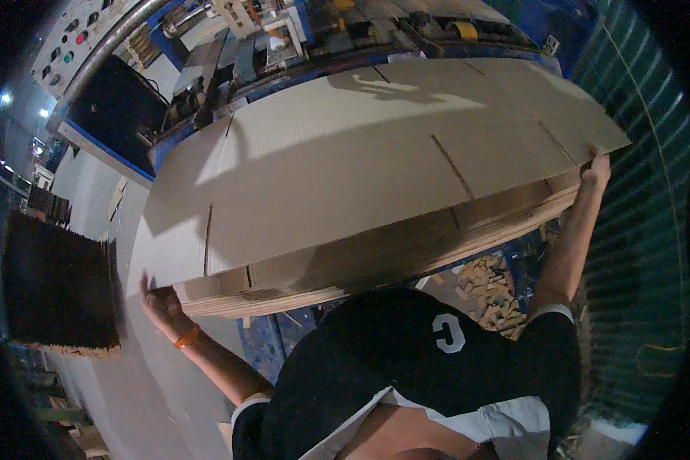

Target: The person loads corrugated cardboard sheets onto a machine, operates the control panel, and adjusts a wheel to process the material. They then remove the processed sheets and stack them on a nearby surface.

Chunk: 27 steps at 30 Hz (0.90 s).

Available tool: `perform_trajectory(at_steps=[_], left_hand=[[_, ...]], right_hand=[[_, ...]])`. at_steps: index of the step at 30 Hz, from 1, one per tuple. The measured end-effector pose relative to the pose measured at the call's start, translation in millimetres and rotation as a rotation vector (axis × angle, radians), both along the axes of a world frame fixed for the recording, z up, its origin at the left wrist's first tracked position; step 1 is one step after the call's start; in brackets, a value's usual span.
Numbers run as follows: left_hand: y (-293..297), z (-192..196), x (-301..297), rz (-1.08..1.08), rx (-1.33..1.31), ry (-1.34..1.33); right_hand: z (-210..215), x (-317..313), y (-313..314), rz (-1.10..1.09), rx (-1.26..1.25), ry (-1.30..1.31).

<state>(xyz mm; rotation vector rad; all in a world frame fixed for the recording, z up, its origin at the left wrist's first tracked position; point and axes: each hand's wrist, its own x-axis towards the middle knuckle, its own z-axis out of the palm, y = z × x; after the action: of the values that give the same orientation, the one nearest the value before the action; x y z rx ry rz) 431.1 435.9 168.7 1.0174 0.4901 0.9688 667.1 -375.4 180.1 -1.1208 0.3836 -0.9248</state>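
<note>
A wide, slotted cardboard sheet (322,184) stretches in front of me, its near edge raised above a stack of similar cardboard sheets (345,285). My left hand (162,305), with an orange band at the wrist, grips the sheet's near left corner. At the far right end, my right hand (595,172) is closed around the other near corner. Fingers under the sheet are hidden on both sides. Dark slots are cut into the sheet from both long edges, and a shadow falls across its surface.
Beyond the sheet stands a blue machine (391,34) with rollers, and a button panel (73,42) at upper left. A dark stack of board (57,280) stands at left. Small cardboard scraps (489,293) lie below the stack. A green corrugated wall (644,230) runs along the right.
</note>
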Motion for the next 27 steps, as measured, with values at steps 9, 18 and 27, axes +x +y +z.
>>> perform_trajectory(at_steps=[9,18,27], left_hand=[[-89,15,-5,-0.128,0.682,0.327],[-159,9,40,-0.713,1.880,0.554],[-134,4,74,-0.623,1.861,0.506]], right_hand=[[-22,-160,202,0.074,-1.197,-0.118],[-26,-124,214,0.620,-1.977,-0.124],[-26,-55,226,0.807,-2.098,-0.084]])
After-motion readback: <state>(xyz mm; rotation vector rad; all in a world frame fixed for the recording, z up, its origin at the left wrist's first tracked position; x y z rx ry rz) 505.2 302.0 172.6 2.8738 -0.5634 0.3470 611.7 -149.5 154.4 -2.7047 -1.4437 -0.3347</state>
